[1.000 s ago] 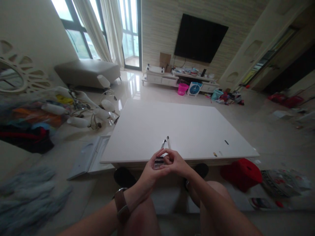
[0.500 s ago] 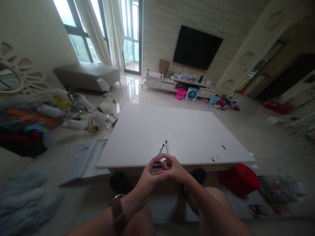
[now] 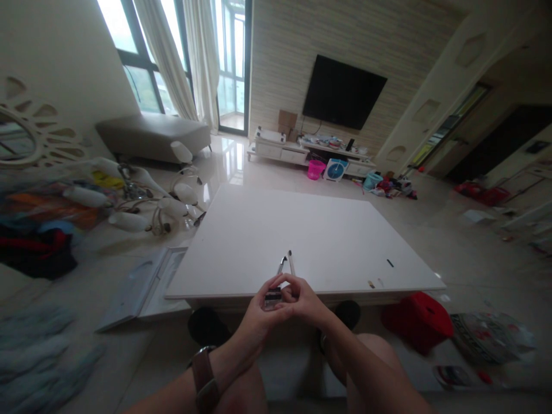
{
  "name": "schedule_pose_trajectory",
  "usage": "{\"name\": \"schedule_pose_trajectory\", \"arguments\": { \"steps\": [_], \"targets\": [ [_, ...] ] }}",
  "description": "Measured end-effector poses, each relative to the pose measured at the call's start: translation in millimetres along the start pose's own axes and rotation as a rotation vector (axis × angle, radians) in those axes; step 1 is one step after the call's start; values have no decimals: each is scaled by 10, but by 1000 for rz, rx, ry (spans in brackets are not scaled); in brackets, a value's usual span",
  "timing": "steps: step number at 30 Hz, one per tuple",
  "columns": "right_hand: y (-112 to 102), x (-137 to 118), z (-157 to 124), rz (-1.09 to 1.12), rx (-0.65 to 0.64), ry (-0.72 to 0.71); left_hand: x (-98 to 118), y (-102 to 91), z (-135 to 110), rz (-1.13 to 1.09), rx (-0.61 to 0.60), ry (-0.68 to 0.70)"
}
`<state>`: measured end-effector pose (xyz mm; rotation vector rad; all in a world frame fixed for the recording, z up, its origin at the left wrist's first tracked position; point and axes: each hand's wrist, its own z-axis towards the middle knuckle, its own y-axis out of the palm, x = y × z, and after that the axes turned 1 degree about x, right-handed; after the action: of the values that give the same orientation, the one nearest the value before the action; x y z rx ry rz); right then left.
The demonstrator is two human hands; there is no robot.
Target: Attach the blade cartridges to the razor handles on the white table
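Observation:
My left hand is closed around the side of a small clear box-like piece with a dark band, just over the near edge of the white table. Against its other side my right hand is closed too, fingers curled and fingertips meeting those of the left. The fingers cover part of the piece, so its exact kind does not show. Just beyond the hands lie a slim silvery tool with a dark bent tip and a pale stick with a dark end.
On the table's right are a short black strip and a small gold-coloured bit. A red stool stands by the near right corner. An open white case and a lamp with several white shades lie to the left.
The view has tilted slightly, so the scene sits a little lower. Both hands keep nearly the same hold on the small clear piece.

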<state>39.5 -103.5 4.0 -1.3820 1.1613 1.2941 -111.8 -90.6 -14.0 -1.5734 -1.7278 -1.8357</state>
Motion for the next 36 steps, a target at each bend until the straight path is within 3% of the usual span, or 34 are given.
{"name": "schedule_pose_trajectory", "arguments": {
  "steps": [21, 36],
  "targets": [
    [-14, 109, 18, -13, 3, -20, 48, 56, -51, -2, 58, 15],
    [-23, 142, 20, -9, 4, 3, 9, 35, -61, -26, 13, 4]
  ]
}}
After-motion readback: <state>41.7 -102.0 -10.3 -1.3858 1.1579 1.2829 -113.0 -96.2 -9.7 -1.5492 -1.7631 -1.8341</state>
